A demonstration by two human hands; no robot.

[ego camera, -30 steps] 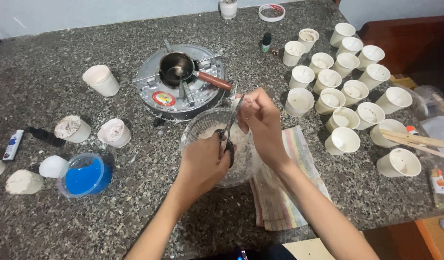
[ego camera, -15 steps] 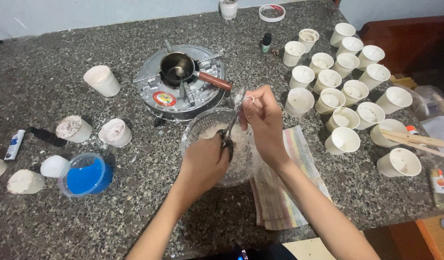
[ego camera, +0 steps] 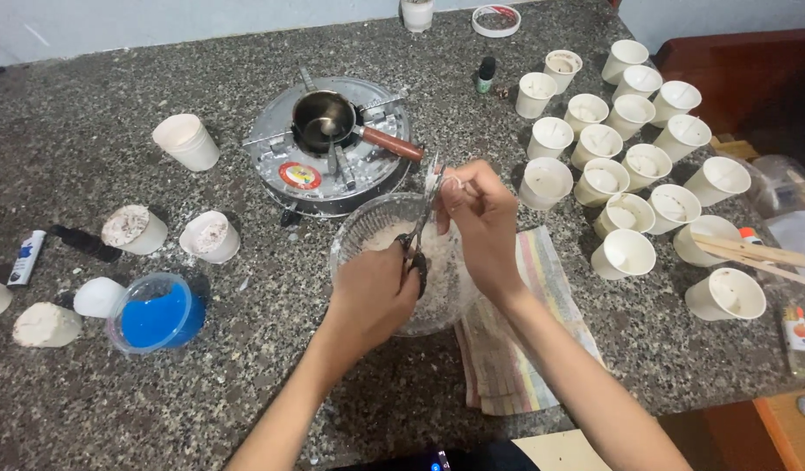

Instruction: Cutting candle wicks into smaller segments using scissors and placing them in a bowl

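Note:
My left hand [ego camera: 372,292] grips the black handles of a pair of scissors [ego camera: 417,240], blades pointing up and away from me. My right hand [ego camera: 479,218] pinches a small pale piece [ego camera: 434,177] at the blade tips. Both hands hover over a clear glass bowl [ego camera: 352,234] that holds white flakes. The bowl stands on the speckled stone counter, partly hidden by my hands.
Behind the bowl sits a round silver burner [ego camera: 285,170] carrying a small metal pot [ego camera: 322,122] with a wooden handle. Several white paper cups [ego camera: 625,253] crowd the right side, with wooden sticks [ego camera: 751,250]. A striped cloth [ego camera: 520,349] lies under my right forearm. A blue-lidded tub [ego camera: 154,316] and cups stand left.
Both hands and the scissors have shifted only slightly over the bowl. Everything else is unchanged.

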